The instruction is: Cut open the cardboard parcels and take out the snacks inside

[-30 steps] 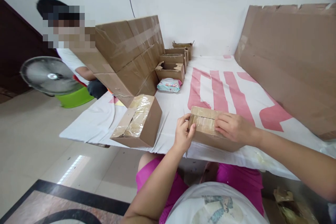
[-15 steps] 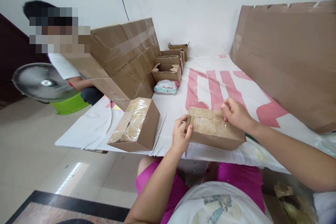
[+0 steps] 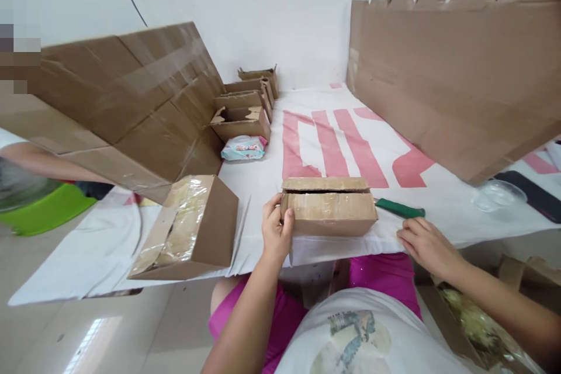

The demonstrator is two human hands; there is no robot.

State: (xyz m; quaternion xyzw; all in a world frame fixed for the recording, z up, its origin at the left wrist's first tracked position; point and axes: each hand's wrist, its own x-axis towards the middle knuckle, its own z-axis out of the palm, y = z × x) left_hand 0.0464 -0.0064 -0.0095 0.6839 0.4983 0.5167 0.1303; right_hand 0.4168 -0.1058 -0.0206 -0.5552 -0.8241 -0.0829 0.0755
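My left hand [image 3: 277, 227] grips the left end of a small cardboard box [image 3: 331, 228], thumb on the near face and fingers behind. Lying at the table's front, that box shows a dark gap along its top between the flaps. My right hand [image 3: 423, 241] is apart from the box, at the table's front edge, with its fingers curled together; whatever is in them is hidden or too small to make out. Just beyond those fingers lies a tool with a green handle [image 3: 401, 208], its other end partly hidden by the box.
A taped box [image 3: 214, 228] stands to the left, before a large cardboard panel [image 3: 144, 93]. Open boxes [image 3: 243, 123] line up behind a wipes pack [image 3: 244, 148]. At right are another panel [image 3: 451, 82], a clear plastic dish [image 3: 495, 196] and a dark phone-like object [image 3: 532, 196].
My right hand has left the box top and moved down and right to the table edge. The box's top gap now shows. My view has turned right; my left hand keeps its grip.
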